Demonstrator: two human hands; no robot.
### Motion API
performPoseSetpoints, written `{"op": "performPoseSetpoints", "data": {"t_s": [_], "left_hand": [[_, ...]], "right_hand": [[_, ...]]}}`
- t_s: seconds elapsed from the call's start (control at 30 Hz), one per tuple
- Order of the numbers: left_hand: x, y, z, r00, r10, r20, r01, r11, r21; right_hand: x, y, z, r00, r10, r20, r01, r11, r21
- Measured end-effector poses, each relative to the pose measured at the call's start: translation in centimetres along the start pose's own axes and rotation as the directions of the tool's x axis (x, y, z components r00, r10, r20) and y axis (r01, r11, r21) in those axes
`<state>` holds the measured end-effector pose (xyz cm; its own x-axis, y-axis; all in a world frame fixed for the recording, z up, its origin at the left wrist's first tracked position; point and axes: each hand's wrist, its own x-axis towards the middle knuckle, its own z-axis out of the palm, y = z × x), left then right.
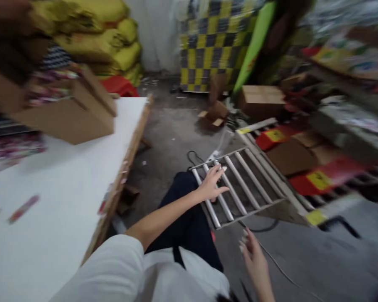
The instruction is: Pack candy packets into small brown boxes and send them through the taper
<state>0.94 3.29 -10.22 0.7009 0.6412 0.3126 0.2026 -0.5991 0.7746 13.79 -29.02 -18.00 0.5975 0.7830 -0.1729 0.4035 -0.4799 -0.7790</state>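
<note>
My left hand reaches over the short roller section with its fingers spread and nothing in them. Whether it rests on the metal rollers or hovers just above them, I cannot tell. Lower and to the right, my right hand is in the air beside the rollers' near edge, its fingers loosely bent and apart, holding nothing visible. The roller section joins a longer conveyor frame, on which red packages with yellow labels and brown cardboard lie.
At left stands a white-topped table with an open carton of colourful packets and a loose packet. Yellow sacks are stacked behind. Cartons sit on the floor ahead, near a checkered wrapped stack. A cable crosses the floor.
</note>
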Motion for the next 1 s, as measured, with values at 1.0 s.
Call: {"op": "performPoseSetpoints", "data": {"t_s": [1.0], "left_hand": [[-20.4, 7.0, -48.0, 0.701, -0.211, -0.682, 0.711, 0.285, 0.643]], "right_hand": [[4.4, -22.8, 10.3, 0.844, -0.264, 0.467, 0.115, 0.94, 0.322]]}}
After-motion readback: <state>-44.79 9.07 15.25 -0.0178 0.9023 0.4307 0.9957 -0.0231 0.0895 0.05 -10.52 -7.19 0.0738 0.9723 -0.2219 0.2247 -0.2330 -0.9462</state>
